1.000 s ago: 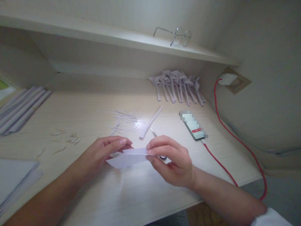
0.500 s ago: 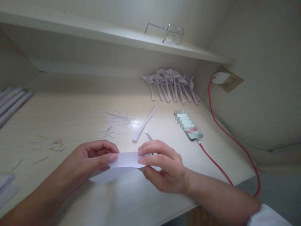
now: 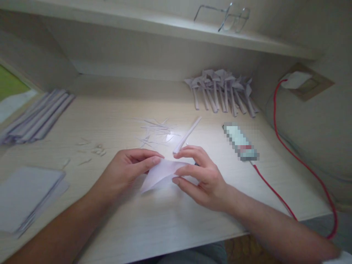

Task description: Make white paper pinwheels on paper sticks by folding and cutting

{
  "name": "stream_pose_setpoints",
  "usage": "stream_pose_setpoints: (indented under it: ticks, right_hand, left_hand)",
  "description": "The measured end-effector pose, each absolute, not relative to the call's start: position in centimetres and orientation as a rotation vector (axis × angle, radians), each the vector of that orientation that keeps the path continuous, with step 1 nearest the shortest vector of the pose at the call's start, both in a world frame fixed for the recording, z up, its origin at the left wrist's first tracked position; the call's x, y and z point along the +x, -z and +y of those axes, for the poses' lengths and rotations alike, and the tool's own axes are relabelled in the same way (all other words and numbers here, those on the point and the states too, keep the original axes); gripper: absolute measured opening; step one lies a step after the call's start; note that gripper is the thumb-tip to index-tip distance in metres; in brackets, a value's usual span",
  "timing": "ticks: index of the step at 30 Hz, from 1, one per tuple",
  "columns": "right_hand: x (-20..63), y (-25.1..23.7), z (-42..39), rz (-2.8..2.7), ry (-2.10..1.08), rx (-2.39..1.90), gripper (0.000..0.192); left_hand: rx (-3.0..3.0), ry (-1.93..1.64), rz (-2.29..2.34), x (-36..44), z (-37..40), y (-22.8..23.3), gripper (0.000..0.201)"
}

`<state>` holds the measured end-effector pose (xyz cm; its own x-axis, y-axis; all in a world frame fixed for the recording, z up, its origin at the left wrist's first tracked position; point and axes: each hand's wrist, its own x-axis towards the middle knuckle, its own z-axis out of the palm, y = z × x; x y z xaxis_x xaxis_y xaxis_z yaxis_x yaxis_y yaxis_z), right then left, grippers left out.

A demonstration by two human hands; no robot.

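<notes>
paper sheet (image 3: 162,173) — pinched between left hand (image 3: 129,170) | right hand (image 3: 202,176) fingers

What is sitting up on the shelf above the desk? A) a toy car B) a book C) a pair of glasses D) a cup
C: a thin wire-framed pair of glasses rests on the shelf above the desk.

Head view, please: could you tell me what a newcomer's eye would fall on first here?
First, the two hands at the middle of the desk: the left hand and right hand pinch a white paper sheet between them. Behind, against the back wall, lies a row of folded paper pieces. At the right, a red cable runs from the wall charger to a phone.
</notes>
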<state>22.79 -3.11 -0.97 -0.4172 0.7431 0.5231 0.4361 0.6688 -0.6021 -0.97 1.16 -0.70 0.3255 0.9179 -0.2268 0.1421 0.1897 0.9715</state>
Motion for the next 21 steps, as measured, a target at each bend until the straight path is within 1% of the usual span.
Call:
stream_pose_setpoints:
  ticks: [2, 5, 9, 15, 18, 21]
  right_hand:
    - [22.6, 1.0, -3.1, -2.094, -0.539, -0.928, 0.002]
    - [22.5, 1.0, -3.2, -2.112, -0.643, -0.945, 0.006]
    - [22.4, 1.0, -3.3, -2.118, -0.710, -0.957, 0.006]
    - [22.4, 1.1, -3.3, -2.194, -0.697, -0.915, 0.014]
    - [22.4, 1.1, -3.3, -2.239, -0.665, -0.896, 0.017]
    - [22.4, 1.0, -3.3, -2.260, -0.649, -0.900, 0.015]
  left_hand:
    - [1.377, -0.690, 1.107, -0.8, 0.9, 0.5, 0.012]
    - [1.425, -0.633, 1.042, -0.5, 0.5, 0.1, 0.014]
    - [1.380, -0.680, 1.036, -0.1, 0.0, 0.0, 0.013]
    - [1.403, -0.696, 1.113, 0.0, -0.4, 0.0, 0.021]
    - [1.435, -0.695, 1.118, 0.0, -0.4, 0.2, 0.020]
    - [1.465, -0.706, 1.137, 0.1, -0.5, 0.3, 0.017]
